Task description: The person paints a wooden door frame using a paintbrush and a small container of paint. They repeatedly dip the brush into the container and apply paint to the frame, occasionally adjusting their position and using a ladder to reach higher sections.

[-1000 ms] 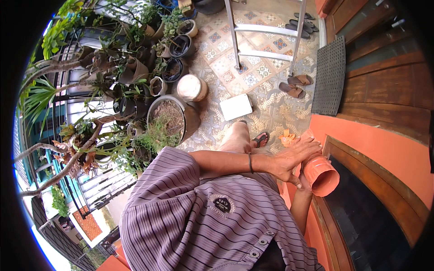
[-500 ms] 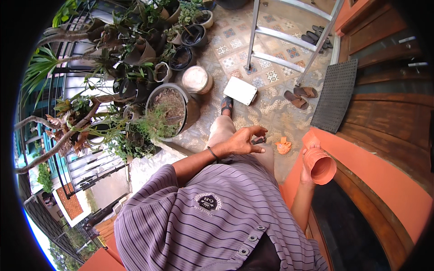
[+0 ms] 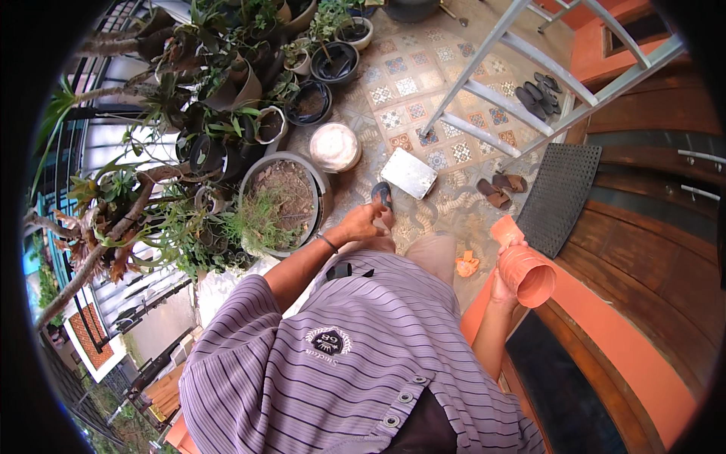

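My right hand [image 3: 501, 281] is closed around an orange, ribbed, hollow vessel [image 3: 535, 281]. Its round open mouth tips toward me, and a narrower flared piece [image 3: 507, 229] of the same colour sticks out beyond my fingers. I cannot tell whether the two are one piece. Over my left thigh, my left hand [image 3: 361, 225] hangs loosely, fingers slightly bent and apart, with nothing visible in it. A crumpled orange thing [image 3: 466, 263] lies on the floor between my hands. Farther off, a white rectangular container [image 3: 408, 172] sits beside my shod foot [image 3: 382, 193].
Left, a large grey planter [image 3: 321, 193] stands among many potted plants, near a round white-topped tub [image 3: 335, 147]. A metal ladder [image 3: 484, 91] stands ahead. Brown sandals [image 3: 495, 193] lie by a dark doormat [image 3: 560, 200]. An orange ledge [image 3: 605, 325] runs along my right.
My left hand has swung left and forward, away from my lap. The right hand keeps its hold on the orange vessel, turned slightly. The whole view has shifted a little.
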`<state>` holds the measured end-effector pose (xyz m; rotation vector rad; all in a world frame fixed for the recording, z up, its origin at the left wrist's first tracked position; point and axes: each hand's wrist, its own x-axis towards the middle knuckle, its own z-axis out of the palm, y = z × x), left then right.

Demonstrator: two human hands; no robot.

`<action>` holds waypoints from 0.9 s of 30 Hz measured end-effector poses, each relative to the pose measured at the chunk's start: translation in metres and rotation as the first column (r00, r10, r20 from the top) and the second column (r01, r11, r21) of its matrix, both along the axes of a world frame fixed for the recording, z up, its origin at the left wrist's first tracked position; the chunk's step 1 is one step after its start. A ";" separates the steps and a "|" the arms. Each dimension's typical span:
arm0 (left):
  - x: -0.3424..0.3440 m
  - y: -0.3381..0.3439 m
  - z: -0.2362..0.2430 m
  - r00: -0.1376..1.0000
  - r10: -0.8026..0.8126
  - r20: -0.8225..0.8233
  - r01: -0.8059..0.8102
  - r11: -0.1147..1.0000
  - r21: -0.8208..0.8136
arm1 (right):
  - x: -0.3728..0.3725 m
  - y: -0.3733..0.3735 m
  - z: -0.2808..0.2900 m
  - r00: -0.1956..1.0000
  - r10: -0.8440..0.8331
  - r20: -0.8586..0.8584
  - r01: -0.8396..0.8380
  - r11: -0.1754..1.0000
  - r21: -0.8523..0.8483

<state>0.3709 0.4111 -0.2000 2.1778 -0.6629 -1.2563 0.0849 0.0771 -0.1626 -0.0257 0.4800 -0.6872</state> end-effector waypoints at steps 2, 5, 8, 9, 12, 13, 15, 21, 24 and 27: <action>0.021 0.048 -0.020 0.985 0.172 0.019 -0.173 0.981 0.093 | 0.035 0.011 0.003 1.000 0.020 -0.011 -0.020 0.999 -0.029; 0.033 0.115 -0.061 0.864 0.503 -0.036 -0.496 0.860 0.118 | 0.084 0.023 0.012 0.995 0.036 -0.098 -0.041 0.998 -0.051; 0.018 0.169 -0.091 0.592 0.783 -0.192 -0.784 0.614 0.086 | 0.125 0.027 0.022 0.985 0.097 -0.141 -0.098 0.995 -0.004; 0.013 0.179 -0.090 0.518 0.830 -0.205 -0.820 0.550 0.156 | 0.135 0.027 0.020 0.982 0.124 -0.141 -0.129 0.991 -0.032; -0.010 0.196 -0.084 0.317 0.925 -0.208 -0.877 0.370 0.306 | 0.170 0.024 0.017 0.967 0.188 -0.171 -0.205 0.975 -0.085; -0.021 0.200 -0.083 0.279 0.939 -0.201 -0.884 0.333 0.329 | 0.180 0.024 0.017 0.959 0.208 -0.191 -0.229 0.969 -0.093; -0.038 0.207 -0.085 0.249 0.952 -0.175 -0.888 0.297 0.351 | 0.201 0.026 0.019 0.949 0.247 -0.194 -0.279 0.947 -0.159; -0.068 0.220 -0.118 0.254 0.960 -0.115 -0.922 0.276 0.270 | 0.251 0.038 0.033 0.908 0.356 -0.223 -0.393 0.907 -0.150; -0.057 0.211 -0.108 0.205 0.968 -0.143 -0.947 0.234 0.222 | 0.262 0.035 0.025 0.893 0.403 -0.201 -0.440 0.876 -0.199; -0.041 0.206 -0.113 0.193 0.968 -0.162 -0.963 0.219 0.159 | 0.266 0.032 0.021 0.887 0.452 -0.094 -0.461 0.865 -0.196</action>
